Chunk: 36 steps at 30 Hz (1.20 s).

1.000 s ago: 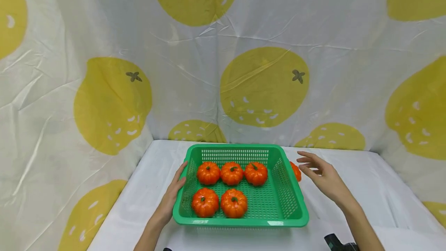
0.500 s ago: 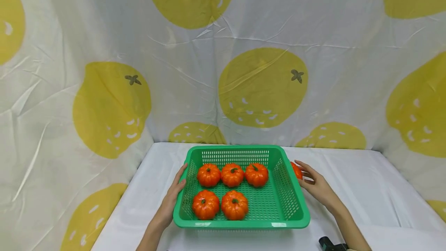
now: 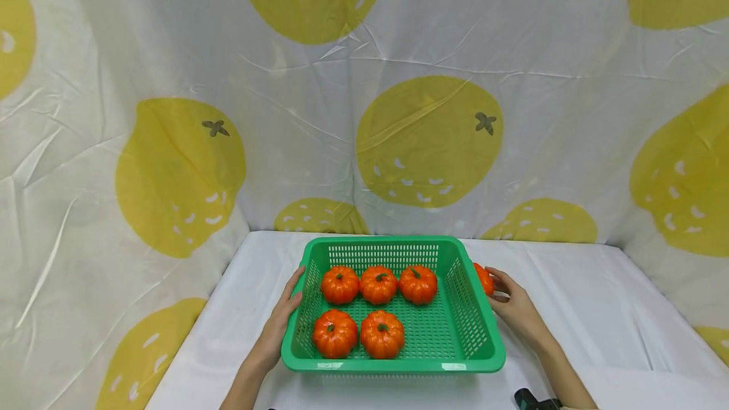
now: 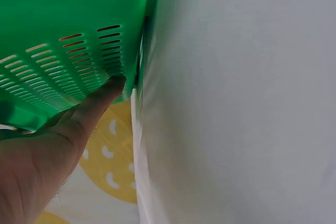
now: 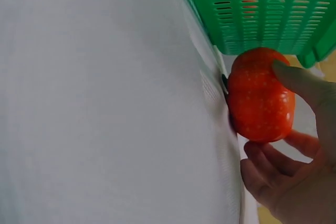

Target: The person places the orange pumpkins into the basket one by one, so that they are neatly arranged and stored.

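Observation:
A green plastic basket (image 3: 393, 366) with slotted walls stands on the white cloth, holding several small orange pumpkins (image 3: 383, 334). My left hand (image 3: 274, 328) rests against the basket's left side. In the left wrist view a straight finger (image 4: 97, 103) lies along the outer wall. Just outside the right wall, another orange pumpkin (image 5: 261, 95) sits low by the cloth. My right hand (image 3: 518, 309) holds it, thumb (image 5: 299, 80) on one side and curled fingers on the other. From the head, the basket rim hides part of this pumpkin.
The white cloth (image 3: 604, 315) covers the tabletop. Behind and beside it hangs a curtain (image 3: 307, 144) with large yellow lemons. A black device (image 3: 532, 399) shows at my right forearm.
My right hand has come down and left onto the pumpkin outside the basket, and its fingers have closed round it. The left hand and basket have stayed in place.

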Available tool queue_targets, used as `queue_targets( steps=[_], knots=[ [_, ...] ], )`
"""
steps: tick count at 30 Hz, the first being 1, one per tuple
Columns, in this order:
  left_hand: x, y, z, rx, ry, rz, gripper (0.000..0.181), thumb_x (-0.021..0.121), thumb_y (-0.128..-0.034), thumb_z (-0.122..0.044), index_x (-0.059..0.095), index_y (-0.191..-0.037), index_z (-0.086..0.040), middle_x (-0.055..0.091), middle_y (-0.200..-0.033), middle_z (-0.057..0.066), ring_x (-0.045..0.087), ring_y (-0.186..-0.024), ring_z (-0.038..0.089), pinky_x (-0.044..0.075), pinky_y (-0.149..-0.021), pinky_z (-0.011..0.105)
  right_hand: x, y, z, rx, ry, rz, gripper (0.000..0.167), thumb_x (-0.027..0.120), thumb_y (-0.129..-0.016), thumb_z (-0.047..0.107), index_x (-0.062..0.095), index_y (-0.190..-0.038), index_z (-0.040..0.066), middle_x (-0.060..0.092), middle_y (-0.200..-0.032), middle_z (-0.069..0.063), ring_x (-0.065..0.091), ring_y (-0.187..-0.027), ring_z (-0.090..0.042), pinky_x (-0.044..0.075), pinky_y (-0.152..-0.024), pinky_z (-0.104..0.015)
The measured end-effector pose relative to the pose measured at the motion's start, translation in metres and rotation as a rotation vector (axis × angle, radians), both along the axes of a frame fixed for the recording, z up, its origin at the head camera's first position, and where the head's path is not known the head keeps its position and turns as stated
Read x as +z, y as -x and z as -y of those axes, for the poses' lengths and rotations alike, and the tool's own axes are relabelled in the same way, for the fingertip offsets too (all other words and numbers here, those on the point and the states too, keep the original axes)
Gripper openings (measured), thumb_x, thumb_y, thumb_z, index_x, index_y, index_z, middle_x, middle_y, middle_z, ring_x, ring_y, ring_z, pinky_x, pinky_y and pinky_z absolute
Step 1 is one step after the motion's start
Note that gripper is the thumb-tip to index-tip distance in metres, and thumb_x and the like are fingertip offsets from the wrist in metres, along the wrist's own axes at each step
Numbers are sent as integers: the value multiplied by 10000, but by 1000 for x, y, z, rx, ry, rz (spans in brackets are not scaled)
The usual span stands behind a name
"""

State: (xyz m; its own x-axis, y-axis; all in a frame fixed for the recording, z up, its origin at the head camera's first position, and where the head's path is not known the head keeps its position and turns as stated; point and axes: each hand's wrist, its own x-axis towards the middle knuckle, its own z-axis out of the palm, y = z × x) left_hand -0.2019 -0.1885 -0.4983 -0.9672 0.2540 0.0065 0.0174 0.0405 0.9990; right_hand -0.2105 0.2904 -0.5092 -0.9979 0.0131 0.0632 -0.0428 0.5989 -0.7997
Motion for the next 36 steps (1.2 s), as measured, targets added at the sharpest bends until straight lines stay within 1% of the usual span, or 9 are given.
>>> queue_targets(
  steps=[4, 10, 15, 17, 20, 23, 25, 30, 36],
  knots=[
    [0, 0, 0, 0, 2, -1, 535, 291, -1122, -432, 176, -1644, -409, 99, -1754, 16, 42, -1616, 351, 37, -1244, 697, 1, -1, 0, -20, -7, 7, 711, 694, -1002, 242, 348, -1569, -13, 518, -1468, -324, 546, -1325, -461, 507, -894, -131],
    [-1, -1, 0, 5, 6, -3, 544, 286, -1123, -423, 170, -1653, -383, 97, -1755, 37, 42, -1614, 368, 36, -1238, 709, 1, -1, 0, -27, -9, 13, 707, 687, -1008, 239, 345, -1569, -21, 522, -1458, -327, 541, -1325, -460, 572, -978, -322],
    [-1, 0, 0, 7, 9, -5, 547, 295, -1121, -426, 174, -1653, -382, 96, -1756, 35, 37, -1616, 365, 28, -1240, 708, 1, -1, -2, -44, -3, 16, 712, 683, -1011, 248, 339, -1574, -19, 523, -1455, -329, 533, -1330, -451, 498, -903, -131],
    [-1, 0, -1, 9, 6, -4, 543, 303, -1119, -429, 185, -1648, -389, 106, -1754, 22, 42, -1617, 353, 31, -1245, 697, 1, -1, -3, -54, -4, 19, 725, 684, -1012, 274, 334, -1578, -14, 520, -1459, -329, 528, -1332, -449, 481, -898, -125],
    [1, 0, -1, 3, 6, -11, 542, 295, -1123, -431, 181, -1650, -382, 99, -1755, 30, 41, -1616, 358, 35, -1246, 695, 1, -1, -5, -62, -12, 34, 755, 681, -1012, 326, 320, -1584, -7, 498, -1478, -335, 514, -1345, -459, 549, -996, -306],
    [2, -1, 0, 1, 10, -15, 542, 286, -1125, -430, 176, -1652, -375, 89, -1757, 42, 33, -1616, 368, 33, -1243, 701, 1, -1, -5, -53, -6, 50, 766, 672, -1017, 329, 294, -1595, -4, 470, -1497, -347, 501, -1355, -480, 511, -1066, -525],
    [3, -1, 0, 1, 10, -13, 540, 286, -1124, -429, 176, -1651, -381, 84, -1758, 43, 25, -1617, 371, 26, -1242, 703, 1, 0, -5, -45, -4, 55, 762, 669, -1020, 303, 279, -1600, -2, 463, -1495, -358, 512, -1344, -490, 499, -1070, -553],
    [5, -1, 0, 2, 14, -13, 536, 283, -1123, -429, 178, -1647, -389, 68, -1761, 49, 2, -1618, 386, 8, -1235, 719, 1, 2, -4, -51, -15, 56, 764, 676, -1011, 262, 269, -1604, 4, 476, -1473, -363, 559, -1289, -485, 532, -1040, -514],
    [3, 0, 0, -2, 14, -22, 532, 274, -1127, -422, 177, -1648, -384, 76, -1760, 46, 10, -1619, 378, 20, -1240, 708, 9, -3, -5, -116, 21, 107, 874, 690, -999, 334, 191, -1593, -68, 388, -1523, -379, 443, -1381, -504, 409, -1139, -599]
  ],
)
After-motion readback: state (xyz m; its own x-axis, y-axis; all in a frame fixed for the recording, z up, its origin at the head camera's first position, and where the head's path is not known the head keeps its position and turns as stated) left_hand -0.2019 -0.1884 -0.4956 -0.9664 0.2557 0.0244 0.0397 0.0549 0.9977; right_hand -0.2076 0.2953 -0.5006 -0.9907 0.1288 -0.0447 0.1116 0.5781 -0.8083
